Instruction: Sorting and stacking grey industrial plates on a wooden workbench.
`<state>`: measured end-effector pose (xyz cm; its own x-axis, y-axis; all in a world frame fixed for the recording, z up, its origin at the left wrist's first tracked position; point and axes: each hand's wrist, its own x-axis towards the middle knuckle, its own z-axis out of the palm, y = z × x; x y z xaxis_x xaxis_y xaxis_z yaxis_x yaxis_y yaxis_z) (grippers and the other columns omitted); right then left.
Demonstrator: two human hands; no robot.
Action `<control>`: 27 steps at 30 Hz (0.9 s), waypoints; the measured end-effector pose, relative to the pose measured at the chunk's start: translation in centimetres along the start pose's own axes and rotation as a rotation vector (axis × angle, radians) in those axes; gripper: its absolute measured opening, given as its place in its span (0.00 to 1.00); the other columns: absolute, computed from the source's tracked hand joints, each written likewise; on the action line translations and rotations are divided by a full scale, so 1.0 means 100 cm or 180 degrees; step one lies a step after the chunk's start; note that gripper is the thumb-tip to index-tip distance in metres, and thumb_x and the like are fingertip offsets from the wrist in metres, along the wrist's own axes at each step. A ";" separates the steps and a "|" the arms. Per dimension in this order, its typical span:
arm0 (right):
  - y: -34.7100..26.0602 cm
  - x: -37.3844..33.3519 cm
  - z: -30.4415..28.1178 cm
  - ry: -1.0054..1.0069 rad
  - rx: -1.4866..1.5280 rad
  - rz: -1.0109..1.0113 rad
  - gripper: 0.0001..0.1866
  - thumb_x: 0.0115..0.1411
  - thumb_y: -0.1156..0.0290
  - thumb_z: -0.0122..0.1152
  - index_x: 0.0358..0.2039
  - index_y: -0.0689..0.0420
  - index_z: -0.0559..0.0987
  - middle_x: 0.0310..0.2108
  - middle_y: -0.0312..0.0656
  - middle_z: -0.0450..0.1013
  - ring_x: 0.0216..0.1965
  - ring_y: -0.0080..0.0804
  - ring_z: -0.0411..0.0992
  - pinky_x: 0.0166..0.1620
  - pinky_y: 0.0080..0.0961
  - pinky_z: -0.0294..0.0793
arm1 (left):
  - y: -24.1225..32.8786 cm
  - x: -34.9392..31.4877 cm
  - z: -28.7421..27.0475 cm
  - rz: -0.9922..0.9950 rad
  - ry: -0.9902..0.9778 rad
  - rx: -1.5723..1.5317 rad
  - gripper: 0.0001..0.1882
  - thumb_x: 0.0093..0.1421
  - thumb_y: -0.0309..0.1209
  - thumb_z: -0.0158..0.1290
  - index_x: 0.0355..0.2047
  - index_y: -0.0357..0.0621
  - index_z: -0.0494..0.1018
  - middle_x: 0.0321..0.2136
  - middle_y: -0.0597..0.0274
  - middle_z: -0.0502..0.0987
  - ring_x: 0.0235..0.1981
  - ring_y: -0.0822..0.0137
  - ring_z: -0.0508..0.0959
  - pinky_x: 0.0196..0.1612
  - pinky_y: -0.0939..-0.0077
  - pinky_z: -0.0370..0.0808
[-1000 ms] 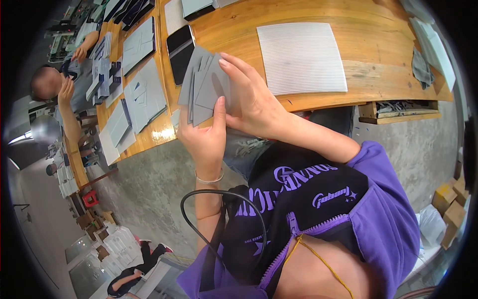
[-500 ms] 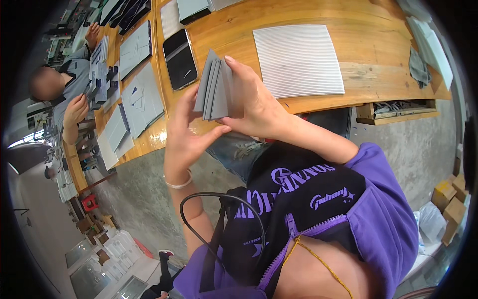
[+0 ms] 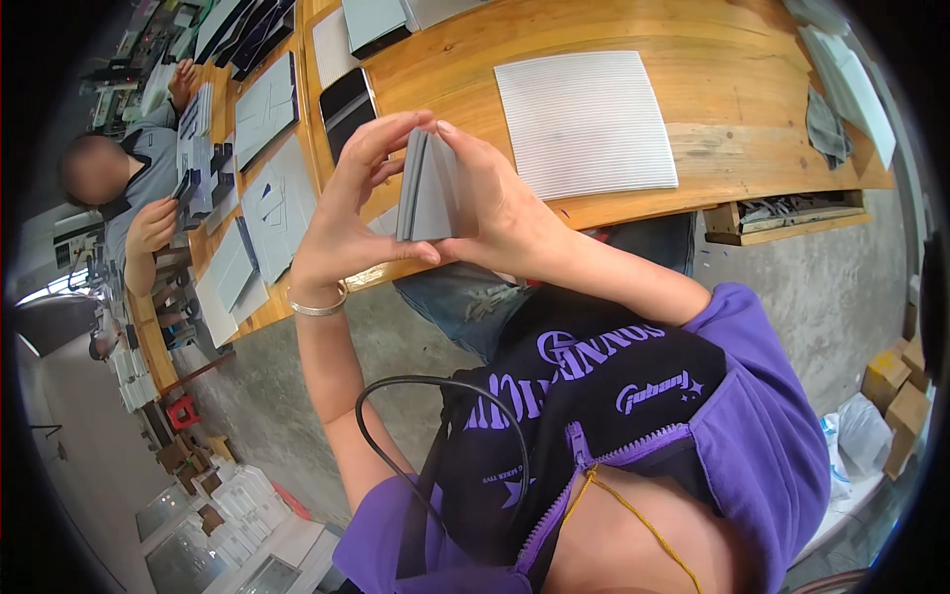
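Your 2 hands grip a stack of grey cards [image 3: 427, 193], held on edge to the left of the ribbed white sheet [image 3: 584, 124] and a little nearer you. Your left hand [image 3: 332, 223] curves in a loose C, fingertips at the stack's top and thumb along its lower edge; your right hand [image 3: 507, 203] closes against the opposite side. The cards are thin, flat and matte, with straight, layered edges; seen nearly edge-on, their number cannot be counted, and the face toward your right palm is blurred.

The sheet, finely ridged and roughly square, lies flat on a bench [image 3: 752, 99] of glossy, yellow-brown grained wood. Left of the sheet, a phone [image 3: 346, 104] with dark glass and a pale rim is partly covered by your left fingers. Farther left of it lie flat grey panels [image 3: 282, 198], some with dark edges, while beyond them a co-worker's hand [image 3: 153, 226] holds a dark piece too small to identify. Right of the sheet sits a crumpled grey cloth [image 3: 828, 129]; nearer you on that side, a wooden drawer [image 3: 785, 228] contains a jumble of narrow pieces, hard to make out. Whitish slabs [image 3: 851, 94] at the far right of the sheet bend with the lens.
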<state>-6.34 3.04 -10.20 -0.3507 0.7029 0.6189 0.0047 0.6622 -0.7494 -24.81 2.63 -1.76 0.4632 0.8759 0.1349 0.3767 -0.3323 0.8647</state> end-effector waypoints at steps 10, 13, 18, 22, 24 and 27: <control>-0.004 0.003 -0.002 0.0055 -0.0158 0.0033 0.60 0.34 0.74 0.76 0.65 0.55 0.47 0.51 0.56 0.62 0.50 0.53 0.65 0.52 0.40 0.67 | 0.001 0.004 -0.004 0.0281 -0.0147 0.0230 0.44 0.29 0.38 0.73 0.51 0.48 0.70 0.56 0.56 0.65 0.57 0.60 0.66 0.56 0.65 0.68; -0.004 0.003 -0.003 0.0101 -0.0193 -0.0076 0.61 0.33 0.73 0.76 0.65 0.55 0.47 0.51 0.56 0.62 0.50 0.53 0.65 0.52 0.39 0.67 | -0.001 0.002 -0.006 0.0313 -0.0259 0.0445 0.46 0.27 0.38 0.73 0.52 0.48 0.70 0.56 0.56 0.65 0.57 0.60 0.66 0.55 0.66 0.70; -0.006 0.002 -0.003 0.0001 -0.0154 0.0108 0.61 0.33 0.72 0.77 0.65 0.56 0.47 0.50 0.55 0.64 0.49 0.52 0.66 0.51 0.39 0.68 | -0.004 -0.002 0.001 -0.0141 0.0009 0.0186 0.49 0.25 0.39 0.74 0.54 0.50 0.69 0.56 0.59 0.65 0.57 0.61 0.66 0.54 0.66 0.71; -0.006 0.002 -0.004 -0.0004 -0.0261 0.0040 0.60 0.34 0.72 0.77 0.64 0.56 0.47 0.49 0.55 0.65 0.48 0.51 0.67 0.50 0.38 0.69 | -0.004 0.000 0.005 -0.0100 0.0034 0.0068 0.52 0.25 0.41 0.73 0.56 0.50 0.66 0.56 0.61 0.65 0.56 0.61 0.67 0.53 0.66 0.72; -0.006 0.003 -0.003 0.0049 -0.0250 -0.0027 0.60 0.34 0.72 0.77 0.64 0.56 0.47 0.48 0.55 0.65 0.48 0.51 0.67 0.50 0.38 0.69 | -0.005 0.001 0.005 -0.0016 -0.0028 0.0187 0.52 0.25 0.42 0.73 0.56 0.51 0.66 0.55 0.61 0.65 0.56 0.61 0.67 0.53 0.65 0.73; -0.008 0.002 -0.003 0.0053 -0.0193 0.0014 0.60 0.33 0.72 0.77 0.64 0.56 0.48 0.49 0.54 0.65 0.48 0.51 0.67 0.50 0.38 0.70 | -0.006 -0.001 0.006 0.0021 -0.0060 0.0427 0.52 0.26 0.42 0.73 0.57 0.51 0.65 0.55 0.61 0.66 0.56 0.61 0.67 0.52 0.66 0.73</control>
<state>-6.15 2.74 -9.36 -0.3349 0.7097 0.6198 0.0631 0.6732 -0.7368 -24.63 2.53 -2.57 0.4805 0.8673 0.1302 0.4769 -0.3830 0.7911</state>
